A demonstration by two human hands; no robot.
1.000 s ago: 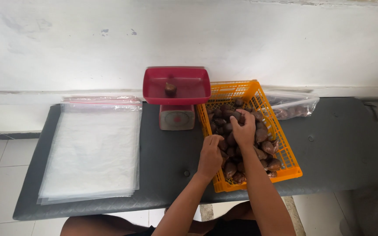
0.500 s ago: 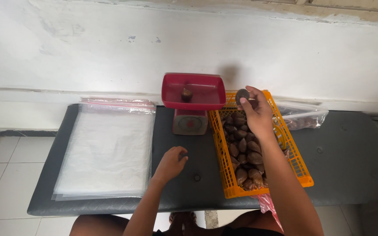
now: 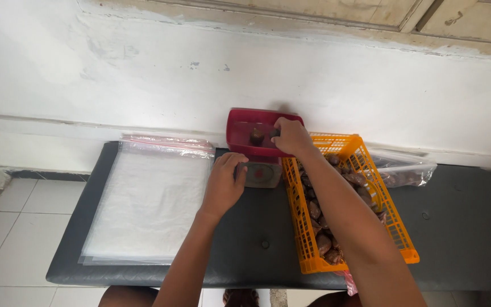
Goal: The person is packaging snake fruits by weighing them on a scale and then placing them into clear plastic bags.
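A small scale [image 3: 259, 172] with a red tray [image 3: 242, 128] stands at the back of a dark padded bench [image 3: 245, 244]. One brown fruit [image 3: 255, 136] lies in the tray. My right hand [image 3: 291, 136] reaches over the tray's right side with a second brown fruit pinched in its fingers. My left hand [image 3: 225, 182] rests against the left side of the scale's base, fingers curled, with nothing seen in it. An orange plastic basket [image 3: 396, 233] with several brown fruits [image 3: 319, 213] sits right of the scale, under my right forearm.
A stack of clear plastic bags [image 3: 149, 199] lies on the bench's left half. A clear bag holding brown fruits [image 3: 404, 173] lies behind the basket. A white wall runs behind the bench. Tiled floor lies to the left.
My right hand lifted a fruit from the basket and carried it left over the red tray. My left hand moved from the basket to the scale's base.
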